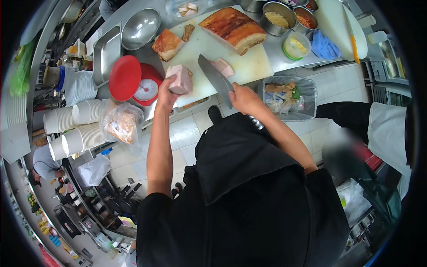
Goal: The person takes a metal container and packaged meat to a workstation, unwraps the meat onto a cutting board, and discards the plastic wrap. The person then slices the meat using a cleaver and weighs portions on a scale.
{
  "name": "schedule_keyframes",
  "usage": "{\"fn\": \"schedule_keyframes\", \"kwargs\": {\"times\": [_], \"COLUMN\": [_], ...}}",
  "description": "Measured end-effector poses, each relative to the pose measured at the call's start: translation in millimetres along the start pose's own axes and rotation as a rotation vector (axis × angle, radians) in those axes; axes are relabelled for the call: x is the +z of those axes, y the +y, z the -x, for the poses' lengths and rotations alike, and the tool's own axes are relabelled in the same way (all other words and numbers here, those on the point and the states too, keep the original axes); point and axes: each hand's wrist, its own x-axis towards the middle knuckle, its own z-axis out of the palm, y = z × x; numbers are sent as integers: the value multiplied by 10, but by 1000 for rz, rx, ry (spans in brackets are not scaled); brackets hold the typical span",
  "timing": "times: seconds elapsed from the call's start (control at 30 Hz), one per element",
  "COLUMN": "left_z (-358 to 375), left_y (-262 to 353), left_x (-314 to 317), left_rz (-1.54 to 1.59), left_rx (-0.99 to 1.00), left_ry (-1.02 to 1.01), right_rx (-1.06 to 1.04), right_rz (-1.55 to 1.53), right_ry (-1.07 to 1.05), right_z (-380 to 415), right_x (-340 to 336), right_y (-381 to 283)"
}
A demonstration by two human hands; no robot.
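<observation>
My left hand (pixel 167 94) is closed round a thick block of pale cooked pork (pixel 180 79) at the left front of the white cutting board (pixel 253 73). In my right hand (pixel 244 99) is a cleaver (pixel 214 76), its wide blade slanting up and left over the board. Partly behind the blade lies a smaller pale piece of meat (pixel 223 66). Farther back on the board rest a large slab of brown-skinned roast pork (pixel 232 27), a smaller browned chunk (pixel 168 44) and a thin brown scrap (pixel 188 32).
Left of the board stand a red dial scale (pixel 149 84), a steel bowl (pixel 140 29) and a steel tray (pixel 107 55). Steel pots of shredded food (pixel 279 20) and a blue cloth (pixel 325 45) are at right. A lined waste bin (pixel 289 99) is below the counter. Other people are nearby.
</observation>
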Motion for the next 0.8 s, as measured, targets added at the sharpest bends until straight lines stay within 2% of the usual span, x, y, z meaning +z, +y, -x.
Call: {"fn": "schedule_keyframes", "kwargs": {"times": [0.03, 0.1, 0.17, 0.4, 0.47, 0.5, 0.57, 0.6, 0.63, 0.67, 0.7, 0.73, 0.77, 0.8], "left_z": [55, 117, 142, 198, 213, 180, 149, 187, 171, 148, 122, -7, -17, -62], "left_y": [-1, -31, -44, -5, 29, 10, 43, 49, 19, -33, -97, -268, -360, -465], "left_x": [-24, -25, -18, -3, 43, 64, 194, 239, 288, 324, 340, 213, 163, 120], "left_rz": [377, 406, 610, 542, 367, 368, 99, -1, -5, -201, -397, -606, -872, -783], "left_rx": [-48, -37, -48, -104, -41, -44, 385, 463, 459, 582, 704, 704, 710, 704], "left_ry": [-82, -77, -282, -318, -173, -177, -56, -11, -20, 24, 68, 77, 96, 112], "right_rx": [74, 85, 96, 9, -3, 20, 47, 48, 51, 60, -25, -110, -104, -100], "right_rz": [-26, -43, -46, 33, 39, 27, 12, 10, 6, -1, 29, 60, 52, 68], "right_ry": [-65, -73, -81, -23, -7, -41, -71, -79, -85, -79, 16, 110, 117, 109], "right_z": [15, 29, 26, -37, -32, -36, -27, -18, -7, -3, -3, 2, 11, 29], "right_x": [-43, -62, -61, 35, 23, 11, -12, -21, -21, 23, 103, 152, 155, 148], "right_y": [-55, -84, -57, 63, 64, 48, 17, 5, 3, 39, 100, 134, 118, 81]}}
